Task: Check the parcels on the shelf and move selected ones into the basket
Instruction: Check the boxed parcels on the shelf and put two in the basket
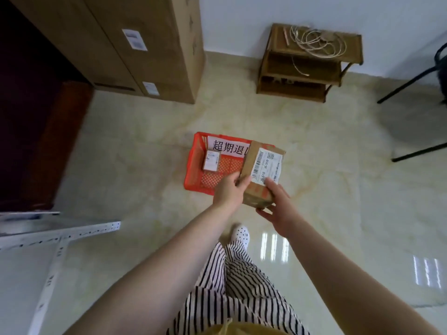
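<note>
1. Both hands hold the brown cardboard parcel with the white shipping label [262, 174] from my view: the left hand [229, 191] pinches its near-left edge, fingers curled onto the top face, and the right hand [278, 206] cups the near end, thumb pressed on the label and fingers wrapped beneath.

2. I see the parcel held in the air, tilted, its far end over the near-right corner of the orange perforated plastic basket [219, 163] on the floor. Its near end lies outside the basket's rim.

3. A small white-labelled box [212, 160] already lies inside the basket, toward its left side, below the white paper sign with black characters [228, 148] that stands along the basket's far wall.

4. Risk as I judge it: let go from here, the parcel would likely strike the basket's near-right rim and tip out onto the glossy marble-patterned floor [326, 189], because only part of it is over the basket.

5. A second risk: both grips sit at the near end, so the far end hangs unsupported. If either hand loosens, I expect the parcel to pivot downward and drop from height rather than being set down.

6. A drop toward the basket's left could land on the small box.

7. Both forearms reach forward and down toward the basket, nearly straight, wrists converging on the parcel.
</note>
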